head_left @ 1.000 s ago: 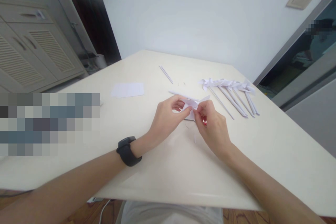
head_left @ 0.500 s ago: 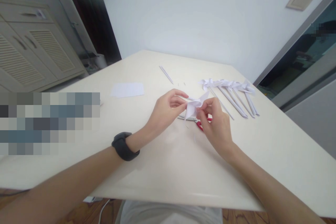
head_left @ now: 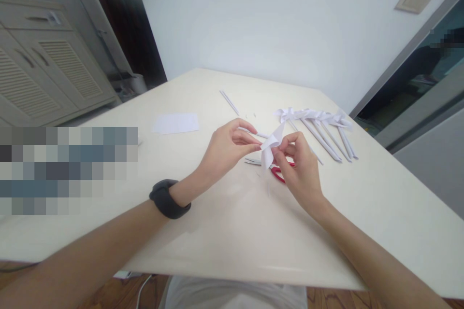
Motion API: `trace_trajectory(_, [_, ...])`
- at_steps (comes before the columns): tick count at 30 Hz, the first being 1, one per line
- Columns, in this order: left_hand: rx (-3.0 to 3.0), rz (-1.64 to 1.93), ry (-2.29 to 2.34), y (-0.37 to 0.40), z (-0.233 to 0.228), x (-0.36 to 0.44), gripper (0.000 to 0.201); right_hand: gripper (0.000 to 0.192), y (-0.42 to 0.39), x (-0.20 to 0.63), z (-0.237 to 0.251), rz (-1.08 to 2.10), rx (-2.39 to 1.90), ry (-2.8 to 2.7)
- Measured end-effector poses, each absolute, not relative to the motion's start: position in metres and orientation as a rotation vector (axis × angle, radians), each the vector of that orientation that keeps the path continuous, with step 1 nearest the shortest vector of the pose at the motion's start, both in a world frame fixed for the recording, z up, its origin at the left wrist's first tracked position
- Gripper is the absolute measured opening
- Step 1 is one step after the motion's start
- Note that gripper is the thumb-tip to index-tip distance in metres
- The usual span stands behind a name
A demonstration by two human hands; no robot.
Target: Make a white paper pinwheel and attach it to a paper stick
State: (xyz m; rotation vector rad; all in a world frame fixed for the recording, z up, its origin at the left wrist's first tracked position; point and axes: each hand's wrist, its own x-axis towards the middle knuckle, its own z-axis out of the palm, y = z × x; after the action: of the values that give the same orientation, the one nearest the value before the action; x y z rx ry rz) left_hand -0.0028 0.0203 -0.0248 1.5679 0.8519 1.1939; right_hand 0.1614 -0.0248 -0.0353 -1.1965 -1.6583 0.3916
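- Both hands have lifted the folded paper piece (head_left: 271, 147) a little higher off the counter (head_left: 224, 231) than half a second ago, and the scissors with red handles (head_left: 272, 168), mostly covered a second ago, now show beneath them
- Left hand (head_left: 225, 150) pinches the left side of the folded paper piece between thumb and fingertips, close together on it; a black watch (head_left: 166, 199) sits on that wrist
- Right hand (head_left: 301, 170) grips the right side of the same piece, thumb and forefinger closed on the paper, the other fingers curled below
- Folded paper piece is white, held just above the counter between the two hands, one pointed flap standing up and another hanging down toward the scissors
- Scissors lie flat on the counter right under the hands, blades pointing left, red handles partly hidden by the right hand
- A thin paper stick (head_left: 250, 131) lies on the counter just behind the left hand's fingers
- Row of finished paper pinwheels on sticks (head_left: 321, 125) lies well to the right and farther back, heads together, sticks fanning toward the near edge
- Flat white sheet of paper (head_left: 176, 123) rests to the left, apart from the hands
- Another thin paper stick (head_left: 229, 102) lies alone toward the far side of the counter
- Louvred cabinet (head_left: 43, 72) stands at the left beyond the counter
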Motion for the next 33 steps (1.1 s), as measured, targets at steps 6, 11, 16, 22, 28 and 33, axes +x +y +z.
trace_trajectory(6, [1.555,1.171,0.873,0.0209,-0.0227,-0.0043,0.026,0.013,-0.0242,0.1639,-0.0391,0.238,-1.24,-1.719])
trace_trajectory(11, [1.55,1.172,0.89,0.0214,-0.02,-0.0051,0.028,0.012,-0.0245,0.1633,-0.0388,0.193,-1.247,-1.746])
trace_trajectory(16, [1.558,1.202,0.881,0.0209,-0.0234,-0.0033,0.027,0.012,-0.0256,0.1625,-0.0371,0.268,-1.242,-1.723])
trace_trajectory(22, [1.568,1.196,0.881,0.0201,-0.0267,-0.0018,0.025,0.012,-0.0255,0.1619,-0.0356,0.39,-1.241,-1.691])
trace_trajectory(28, [1.567,1.195,0.898,0.0207,-0.0256,-0.0035,0.028,0.013,-0.0251,0.1617,-0.0377,0.316,-1.241,-1.701])
trace_trajectory(33, [1.569,1.19,0.923,0.0211,-0.0239,-0.0037,0.027,0.012,-0.0256,0.1615,-0.0376,0.24,-1.3,-1.741])
